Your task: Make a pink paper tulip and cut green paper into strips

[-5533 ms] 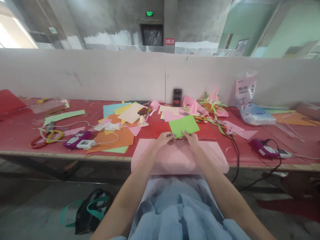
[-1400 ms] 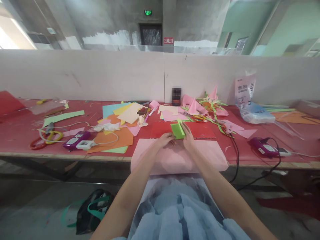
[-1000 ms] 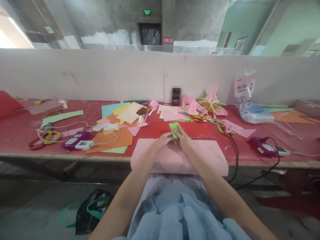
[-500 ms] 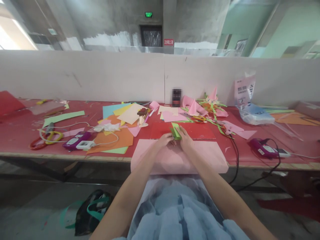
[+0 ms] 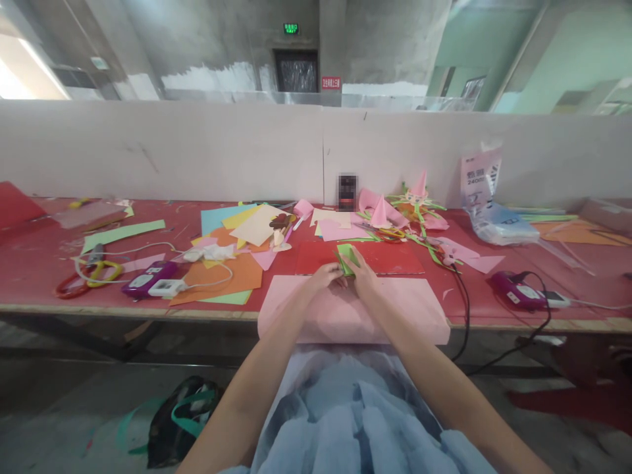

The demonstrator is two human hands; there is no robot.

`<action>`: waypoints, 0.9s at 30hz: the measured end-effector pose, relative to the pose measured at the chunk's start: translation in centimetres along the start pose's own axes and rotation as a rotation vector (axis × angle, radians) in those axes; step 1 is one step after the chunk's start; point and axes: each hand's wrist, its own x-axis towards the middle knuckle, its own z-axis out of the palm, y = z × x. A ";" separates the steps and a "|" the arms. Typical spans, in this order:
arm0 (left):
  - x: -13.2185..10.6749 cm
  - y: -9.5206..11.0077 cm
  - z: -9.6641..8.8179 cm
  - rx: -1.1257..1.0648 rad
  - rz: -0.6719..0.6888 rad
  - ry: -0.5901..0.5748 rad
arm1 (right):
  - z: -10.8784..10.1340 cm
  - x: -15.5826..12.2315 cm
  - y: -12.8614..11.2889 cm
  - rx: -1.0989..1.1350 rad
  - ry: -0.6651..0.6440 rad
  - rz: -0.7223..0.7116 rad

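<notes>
A small folded piece of green paper (image 5: 348,255) is held between my two hands, above the near edge of a red sheet (image 5: 395,258). My left hand (image 5: 326,275) pinches it from the left, with fingers curled. From the other side, my right hand (image 5: 364,271) presses on it with its fingers close together. Both wrists lie over a large pink sheet (image 5: 409,303) that bends down over the table's front edge. My fingers cover part of the green paper, so its folds are hard to make out.
Loose coloured paper (image 5: 237,270), scissors (image 5: 91,273) and a purple power box (image 5: 151,280) lie to the left. Pink paper cones (image 5: 380,214) stand behind on the right, near yellow-handled scissors (image 5: 392,234). Another purple box (image 5: 517,289) with cables and a plastic bag (image 5: 494,204) are farther right.
The green paper has turned slightly between my hands, and my right fingers have shifted a little on it. The whole view has moved slightly.
</notes>
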 end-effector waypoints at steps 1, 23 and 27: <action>0.0 0.0 0.0 -0.007 0.006 0.002 | 0.0 0.0 -0.1 -0.007 -0.001 0.007; 0.6 -2.1 -0.6 -0.049 -0.006 0.014 | 0.1 1.1 2.3 0.527 0.160 0.227; 1.0 -2.8 -0.9 -0.044 0.025 -0.008 | -0.3 1.1 2.0 0.650 -0.042 0.320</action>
